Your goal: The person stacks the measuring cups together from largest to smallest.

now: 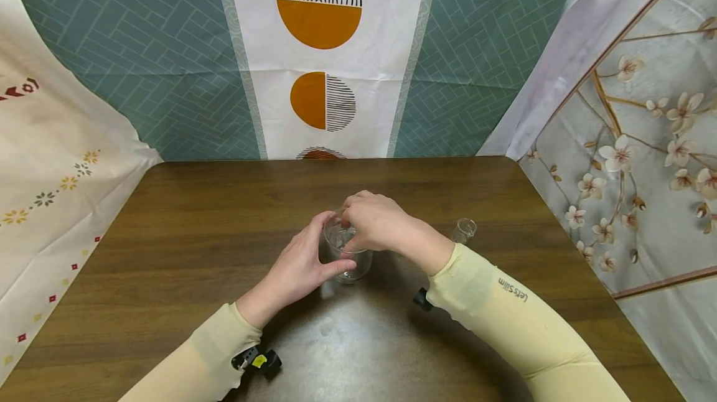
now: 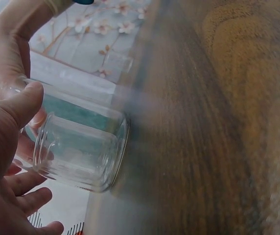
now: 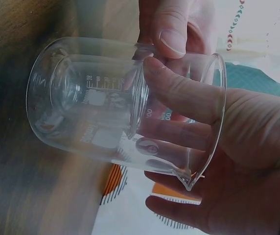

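Glass nested in glass: a light pinch and a steady hold

The large beaker (image 1: 361, 264) stands roughly upright on the counter (image 1: 196, 234). The person's left hand (image 1: 299, 262) curls round its outside, the thumb on the side nearer the person. Inside the large beaker, low and near its floor, sits the small beaker (image 2: 79, 152). The right hand (image 1: 378, 221) reaches in through the mouth, its grip apparently clamped on the small beaker's rim between thumb and fingers. Whether the small beaker touches the large beaker's floor is hard to tell. To the right of the large beaker, well apart from it, stands another glass (image 1: 463, 229), partly behind the right forearm.

The step in hand seems to be guiding one glass within the other. It calls for a straight vertical path, an even pinch and slow travel, so the walls do not knock. The left hand does best by bracing without squeezing; bare glass may slip.
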